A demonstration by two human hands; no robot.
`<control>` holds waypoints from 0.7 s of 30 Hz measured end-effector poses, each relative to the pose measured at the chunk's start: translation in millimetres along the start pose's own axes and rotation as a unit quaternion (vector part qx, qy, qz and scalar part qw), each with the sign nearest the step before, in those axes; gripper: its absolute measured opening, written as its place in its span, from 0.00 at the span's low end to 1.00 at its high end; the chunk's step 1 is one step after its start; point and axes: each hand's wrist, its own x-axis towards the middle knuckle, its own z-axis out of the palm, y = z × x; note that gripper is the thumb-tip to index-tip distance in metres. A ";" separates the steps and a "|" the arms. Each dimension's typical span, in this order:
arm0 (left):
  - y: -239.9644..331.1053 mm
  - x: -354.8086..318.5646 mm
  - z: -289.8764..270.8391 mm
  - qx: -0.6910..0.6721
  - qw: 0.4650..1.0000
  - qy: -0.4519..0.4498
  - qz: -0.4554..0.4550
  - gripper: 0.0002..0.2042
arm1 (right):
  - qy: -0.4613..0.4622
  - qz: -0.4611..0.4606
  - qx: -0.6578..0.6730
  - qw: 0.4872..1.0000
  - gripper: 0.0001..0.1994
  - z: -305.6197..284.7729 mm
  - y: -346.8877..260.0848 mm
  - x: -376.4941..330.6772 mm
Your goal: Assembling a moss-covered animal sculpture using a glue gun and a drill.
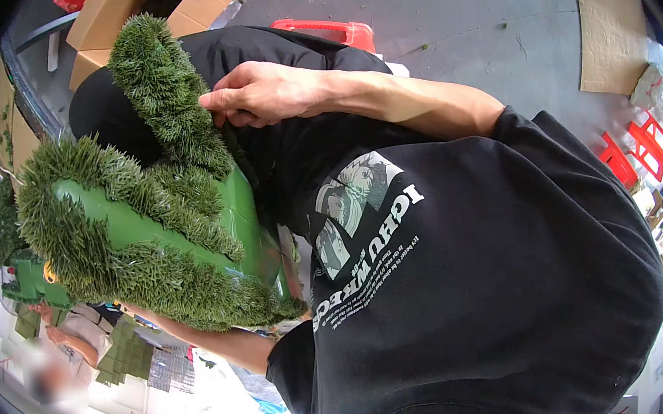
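Observation:
A green form (148, 234) wrapped in bristly artificial grass lies across my lap, with smooth green panels showing between its grassy edges. From it a thick strip of artificial grass (157, 84) stands up over my dark trouser leg. My right hand (259, 93) is closed at the side of this strip, thumb and forefinger pinching its edge. My left forearm (217, 344) reaches behind the lower side of the green form. That hand is almost wholly covered by the grass, so its fingers cannot be made out.
Beyond my knees are an open cardboard box (98, 25) and a red plastic stool (341, 32). A cardboard sheet (611, 24) and more red stools (650, 145) stand at the right. A co-worker (79, 339) is at the lower left beside a green machine (32, 279).

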 end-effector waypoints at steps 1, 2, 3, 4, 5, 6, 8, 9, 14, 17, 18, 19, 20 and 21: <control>0.3 0.9 -0.3 0.003 1.000 -0.002 0.001 0.35 | -0.003 -0.008 0.024 1.000 0.24 -3.7 3.9 1.6; 0.7 2.2 -0.2 0.006 1.000 -0.005 0.002 0.35 | -0.006 -0.017 0.049 0.999 0.22 -6.0 5.9 1.4; 0.6 1.2 -1.7 0.010 1.000 -0.004 0.002 0.35 | -0.009 -0.016 0.050 0.999 0.22 -5.5 5.4 0.8; 0.8 2.5 -2.6 0.013 1.000 -0.006 0.003 0.35 | 0.018 -0.020 0.037 0.999 0.20 -4.7 2.4 -3.0; 1.1 4.0 -3.2 0.016 1.000 -0.009 0.004 0.35 | 0.044 -0.023 0.025 0.998 0.19 -5.4 1.2 -7.3; 1.3 5.8 -3.6 0.019 1.000 -0.011 0.006 0.35 | 0.028 -0.002 0.019 0.999 0.16 -16.1 2.7 -10.8; 3.1 10.7 -0.4 0.024 1.000 -0.014 0.012 0.35 | 0.020 -0.032 0.064 0.997 0.15 -33.4 13.0 -14.1; 3.7 12.6 1.4 0.026 0.999 -0.015 0.015 0.35 | -0.004 -0.057 0.130 0.990 0.13 -40.9 17.8 -14.2; 2.5 14.3 1.0 0.039 0.999 -0.024 0.017 0.34 | 0.024 -0.092 0.198 0.976 0.15 -35.7 13.5 -15.1; 7.3 17.5 -0.3 0.051 0.998 -0.027 0.023 0.34 | 0.019 -0.097 0.138 0.986 0.16 -24.6 5.7 -19.4; 9.9 19.2 -0.9 0.056 0.998 -0.029 0.026 0.34 | 0.023 -0.093 0.067 0.993 0.17 -20.9 4.0 -20.9; 9.7 18.3 -0.9 0.058 0.998 -0.028 0.027 0.34 | -0.010 -0.100 0.053 0.994 0.17 -18.4 6.3 -18.8; 9.6 17.5 -1.0 0.059 0.997 -0.027 0.028 0.34 | -0.014 -0.114 0.029 0.993 0.16 -14.2 7.4 -16.7; 9.9 17.1 -1.1 0.061 0.997 -0.027 0.029 0.34 | 0.006 -0.127 0.018 0.992 0.15 -10.3 11.9 -10.3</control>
